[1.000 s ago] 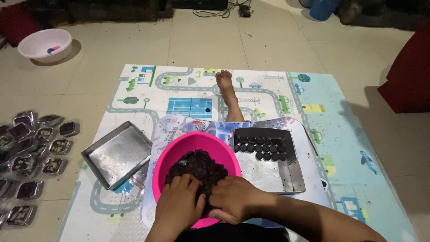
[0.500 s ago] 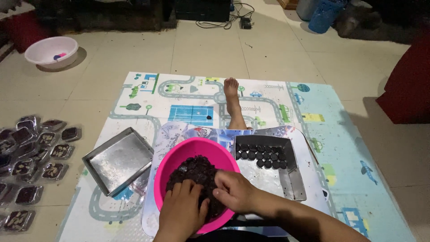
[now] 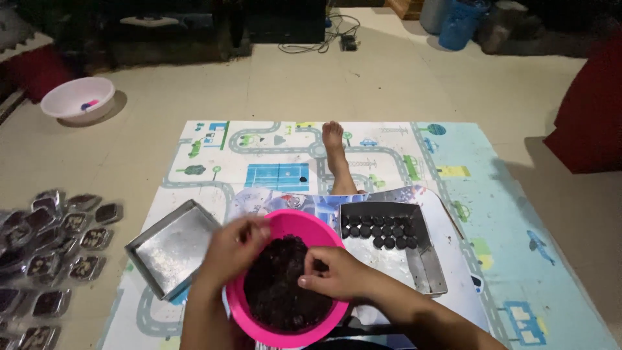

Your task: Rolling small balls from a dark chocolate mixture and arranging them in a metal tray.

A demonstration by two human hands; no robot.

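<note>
Both hands' grip (image 3: 327, 275) over dark mix (image 3: 282, 285) in pink bowl (image 3: 243, 304)

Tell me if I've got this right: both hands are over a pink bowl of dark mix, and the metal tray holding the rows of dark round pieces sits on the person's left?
Not quite. The tray with the rows of dark round pieces sits on the person's right; the metal tray on the left holds no such pieces. The head view shows this. Both hands, left and right, are indeed over the pink bowl.

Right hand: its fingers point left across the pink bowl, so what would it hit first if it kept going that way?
Likely the left hand, which hangs over the pink bowl's left rim, straight across from the right hand. The dark mixture lies beneath that path; heights are hard to judge, so it may brush that first.
</note>
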